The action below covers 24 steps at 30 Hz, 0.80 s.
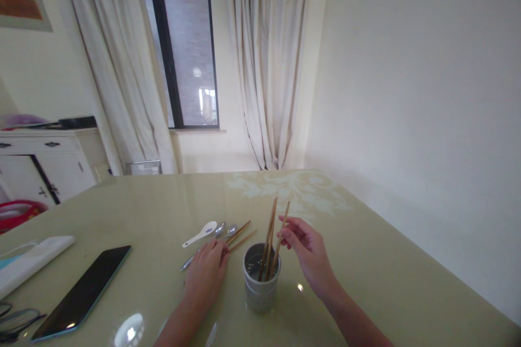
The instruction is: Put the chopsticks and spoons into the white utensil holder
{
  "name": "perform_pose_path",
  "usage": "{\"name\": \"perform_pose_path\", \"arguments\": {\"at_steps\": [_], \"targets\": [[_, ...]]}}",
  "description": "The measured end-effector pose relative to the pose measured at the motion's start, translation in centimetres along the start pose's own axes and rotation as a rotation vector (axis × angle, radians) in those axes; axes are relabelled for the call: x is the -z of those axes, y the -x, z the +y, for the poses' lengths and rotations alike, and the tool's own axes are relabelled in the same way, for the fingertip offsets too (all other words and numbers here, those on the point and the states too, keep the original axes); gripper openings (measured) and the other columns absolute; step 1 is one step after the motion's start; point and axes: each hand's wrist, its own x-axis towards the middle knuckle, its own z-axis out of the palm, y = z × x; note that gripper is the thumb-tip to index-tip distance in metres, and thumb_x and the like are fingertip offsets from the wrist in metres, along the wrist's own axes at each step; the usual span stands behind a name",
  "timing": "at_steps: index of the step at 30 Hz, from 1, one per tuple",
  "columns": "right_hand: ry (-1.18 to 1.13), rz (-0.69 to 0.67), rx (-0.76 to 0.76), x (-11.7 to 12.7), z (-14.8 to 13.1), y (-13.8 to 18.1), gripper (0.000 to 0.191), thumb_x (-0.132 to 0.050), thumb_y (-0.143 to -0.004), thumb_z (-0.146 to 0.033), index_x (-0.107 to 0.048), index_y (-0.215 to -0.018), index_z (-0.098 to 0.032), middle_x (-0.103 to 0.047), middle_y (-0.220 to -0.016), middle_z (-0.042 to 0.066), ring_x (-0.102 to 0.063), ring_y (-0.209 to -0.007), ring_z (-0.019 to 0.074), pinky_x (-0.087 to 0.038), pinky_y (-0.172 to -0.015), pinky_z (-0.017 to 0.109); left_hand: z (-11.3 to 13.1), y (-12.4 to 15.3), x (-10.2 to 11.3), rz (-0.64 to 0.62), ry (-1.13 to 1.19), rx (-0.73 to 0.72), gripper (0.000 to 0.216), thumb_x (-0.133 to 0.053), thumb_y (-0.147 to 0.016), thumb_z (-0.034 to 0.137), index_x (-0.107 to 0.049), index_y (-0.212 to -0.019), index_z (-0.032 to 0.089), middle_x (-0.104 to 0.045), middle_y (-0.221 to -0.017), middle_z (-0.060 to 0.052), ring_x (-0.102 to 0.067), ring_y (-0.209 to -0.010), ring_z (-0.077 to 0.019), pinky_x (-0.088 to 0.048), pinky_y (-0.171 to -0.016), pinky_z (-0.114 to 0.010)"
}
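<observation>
A grey cup (260, 293) stands upright on the table with several wooden chopsticks (267, 244) leaning inside it. My right hand (305, 244) pinches one chopstick (284, 225) near its upper part, while its lower end is in the cup. To the cup's left, my left hand (207, 268) lies low over the table, its fingers closed around loose chopsticks (240, 231) whose ends stick out past the fingertips. Just beyond that hand lie a white spoon (201, 233) and two metal spoons (220, 229), their handles partly hidden by the hand.
On the left of the table lie a dark tablet-like device (83, 293), a white flat object (36, 263) and a pair of glasses (18, 320). A wall (427, 119) runs along the right side of the glossy table (163, 200). Behind are curtains and a window.
</observation>
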Motion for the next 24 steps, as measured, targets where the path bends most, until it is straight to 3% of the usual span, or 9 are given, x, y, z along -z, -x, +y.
{"name": "perform_pose_path", "arguments": {"at_steps": [5,14,24], "targets": [[-0.048,-0.005,-0.046,-0.5,0.9,0.1,0.040,-0.090,-0.081,-0.052,-0.076,-0.102,-0.021,-0.076,-0.077,0.003,-0.070,-0.068,0.0192,-0.054,-0.064,0.030,0.1,-0.1,-0.1,-0.010,-0.014,0.024,0.027,-0.047,-0.102,0.021,-0.073,-0.109,0.020,-0.076,-0.116,-0.010,-0.070,-0.114,-0.0271,-0.051,-0.101,-0.040],[-0.032,-0.017,-0.050,-1.0,1.4,0.5,0.041,-0.088,-0.082,-0.055,-0.075,-0.102,-0.022,-0.073,-0.076,0.002,-0.068,-0.069,0.0193,-0.056,-0.067,0.032,-0.1,0.0,-0.4,0.004,-0.014,-0.003,0.027,-0.047,-0.102,0.020,-0.074,-0.108,0.021,-0.076,-0.116,-0.010,-0.069,-0.115,-0.0267,-0.049,-0.103,-0.039],[-0.007,-0.012,-0.067,-1.3,1.6,0.7,0.050,-0.085,-0.084,-0.060,-0.076,-0.113,-0.020,-0.072,-0.076,0.002,-0.063,-0.067,0.0175,-0.052,-0.064,0.030,-0.1,0.0,-0.8,0.015,0.010,-0.040,0.032,-0.041,-0.104,0.022,-0.072,-0.108,0.021,-0.075,-0.116,-0.010,-0.069,-0.114,-0.0267,-0.050,-0.103,-0.041]]}}
